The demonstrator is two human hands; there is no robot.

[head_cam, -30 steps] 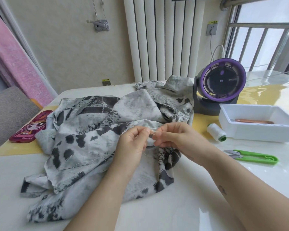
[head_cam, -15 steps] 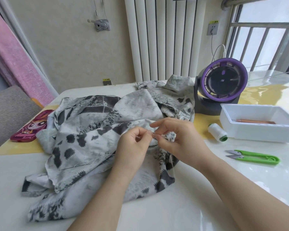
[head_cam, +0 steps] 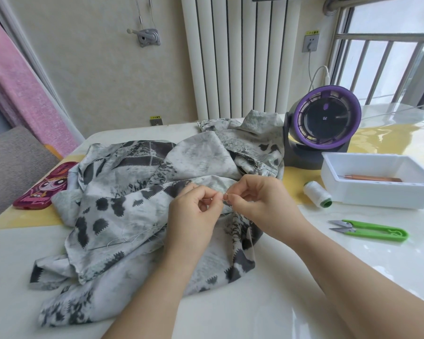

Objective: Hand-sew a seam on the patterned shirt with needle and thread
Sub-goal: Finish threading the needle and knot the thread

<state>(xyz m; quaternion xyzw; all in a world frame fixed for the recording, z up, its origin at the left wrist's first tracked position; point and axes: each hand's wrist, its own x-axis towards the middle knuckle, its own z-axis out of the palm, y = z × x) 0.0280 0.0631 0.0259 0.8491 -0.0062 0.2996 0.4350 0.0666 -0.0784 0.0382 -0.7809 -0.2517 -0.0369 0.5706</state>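
Above the patterned shirt lying crumpled on the tabletop, the left hand and right hand are each pinching fine thread, the needle and the yellow wall label's writing being too small to make out.

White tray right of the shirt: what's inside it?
Inside the white tray, a slim copper-coloured tool lies along the floor. The near wall hides the floor's front strip.

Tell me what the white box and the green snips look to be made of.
The box looks like matte white plastic: thin moulded walls, rounded rim. The snips seem to have bare grey steel blades, slightly shiny, set in a glossy green plastic handle.
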